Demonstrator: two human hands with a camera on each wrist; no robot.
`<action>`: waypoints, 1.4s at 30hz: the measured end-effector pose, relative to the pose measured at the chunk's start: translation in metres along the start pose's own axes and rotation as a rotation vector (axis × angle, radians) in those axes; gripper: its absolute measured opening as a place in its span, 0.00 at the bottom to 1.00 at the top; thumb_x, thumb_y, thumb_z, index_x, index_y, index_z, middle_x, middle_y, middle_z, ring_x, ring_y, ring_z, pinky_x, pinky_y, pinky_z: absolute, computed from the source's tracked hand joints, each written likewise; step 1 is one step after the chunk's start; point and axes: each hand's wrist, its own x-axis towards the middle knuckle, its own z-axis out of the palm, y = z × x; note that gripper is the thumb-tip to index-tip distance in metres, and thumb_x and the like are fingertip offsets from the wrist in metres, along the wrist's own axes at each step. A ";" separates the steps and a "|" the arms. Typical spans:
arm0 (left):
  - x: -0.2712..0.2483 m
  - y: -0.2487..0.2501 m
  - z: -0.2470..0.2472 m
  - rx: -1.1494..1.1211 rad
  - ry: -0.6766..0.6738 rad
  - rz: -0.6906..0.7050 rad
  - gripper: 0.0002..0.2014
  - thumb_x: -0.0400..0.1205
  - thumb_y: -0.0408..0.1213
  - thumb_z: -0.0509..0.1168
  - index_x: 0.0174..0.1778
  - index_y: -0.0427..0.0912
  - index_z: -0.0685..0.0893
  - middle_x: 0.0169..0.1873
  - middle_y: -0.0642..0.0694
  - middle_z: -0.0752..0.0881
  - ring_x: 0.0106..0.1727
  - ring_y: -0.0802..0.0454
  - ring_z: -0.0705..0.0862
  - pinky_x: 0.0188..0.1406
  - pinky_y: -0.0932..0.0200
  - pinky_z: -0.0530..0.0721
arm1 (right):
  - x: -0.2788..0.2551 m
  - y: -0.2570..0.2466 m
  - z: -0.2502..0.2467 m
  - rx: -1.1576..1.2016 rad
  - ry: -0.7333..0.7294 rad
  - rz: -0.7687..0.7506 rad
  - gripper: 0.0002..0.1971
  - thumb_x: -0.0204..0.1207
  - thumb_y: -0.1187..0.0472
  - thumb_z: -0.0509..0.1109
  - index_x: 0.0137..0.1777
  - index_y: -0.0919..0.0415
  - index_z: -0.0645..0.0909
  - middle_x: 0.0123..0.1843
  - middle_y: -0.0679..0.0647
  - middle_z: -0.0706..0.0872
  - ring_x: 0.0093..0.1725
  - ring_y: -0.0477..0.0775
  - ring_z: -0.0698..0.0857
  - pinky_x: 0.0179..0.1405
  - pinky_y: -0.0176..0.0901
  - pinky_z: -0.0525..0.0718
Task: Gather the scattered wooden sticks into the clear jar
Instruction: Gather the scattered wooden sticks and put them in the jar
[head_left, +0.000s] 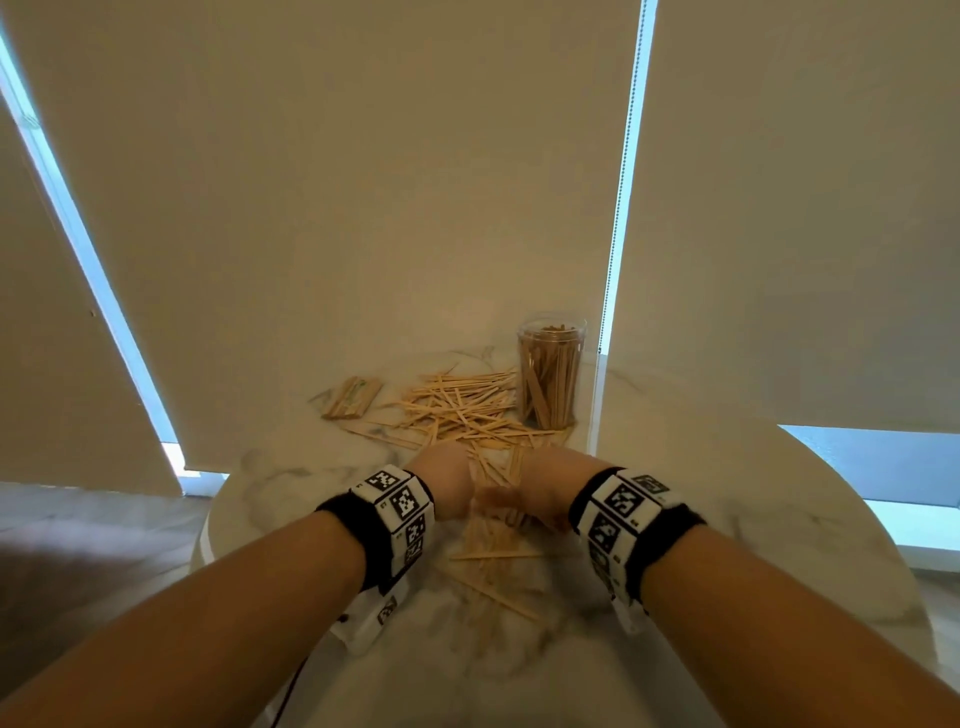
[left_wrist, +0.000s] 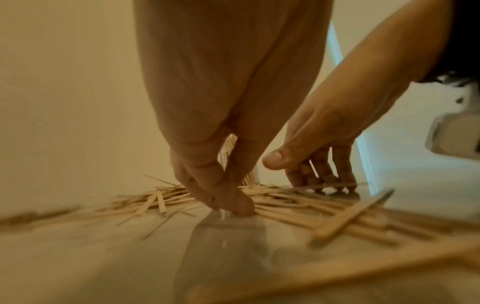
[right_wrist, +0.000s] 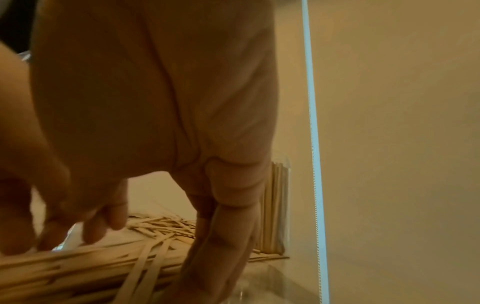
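Sticks (head_left: 467, 410) lie scattered across the marble table (head_left: 779, 519), most heaped just left of the clear jar (head_left: 549, 371), which stands upright and already holds many. Left hand (head_left: 447, 486) and right hand (head_left: 545, 491) are set fingers-down on either side of a loose bundle (head_left: 493, 525), straight fingers pressing the table. Neither hand grips anything.

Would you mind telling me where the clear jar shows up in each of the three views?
Head: the clear jar stands upright right of centre, behind the loose sticks.
Left wrist: mostly hidden; only a sliver shows between the left hand's fingers.
Right wrist: right of the hand, a strip.
Shared landmark: the loose sticks.
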 end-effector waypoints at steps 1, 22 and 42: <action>0.003 -0.001 0.000 -0.109 -0.029 0.004 0.05 0.85 0.30 0.68 0.49 0.32 0.87 0.52 0.33 0.90 0.54 0.42 0.88 0.53 0.53 0.86 | 0.001 -0.004 -0.001 -0.043 -0.011 0.009 0.30 0.77 0.35 0.64 0.67 0.57 0.82 0.63 0.56 0.86 0.60 0.59 0.85 0.62 0.52 0.83; 0.002 -0.002 0.002 -0.774 -0.208 -0.145 0.12 0.88 0.26 0.59 0.53 0.26 0.89 0.39 0.34 0.91 0.36 0.44 0.91 0.51 0.46 0.93 | 0.000 -0.028 -0.001 -0.121 0.006 0.039 0.17 0.87 0.56 0.61 0.69 0.64 0.81 0.69 0.59 0.82 0.68 0.58 0.81 0.64 0.47 0.79; 0.031 0.028 0.001 -1.209 -0.097 -0.051 0.15 0.89 0.43 0.63 0.53 0.34 0.88 0.39 0.39 0.86 0.36 0.47 0.84 0.29 0.55 0.86 | -0.007 0.004 -0.001 0.281 0.301 -0.156 0.12 0.84 0.64 0.61 0.59 0.69 0.82 0.54 0.63 0.87 0.46 0.57 0.81 0.37 0.42 0.77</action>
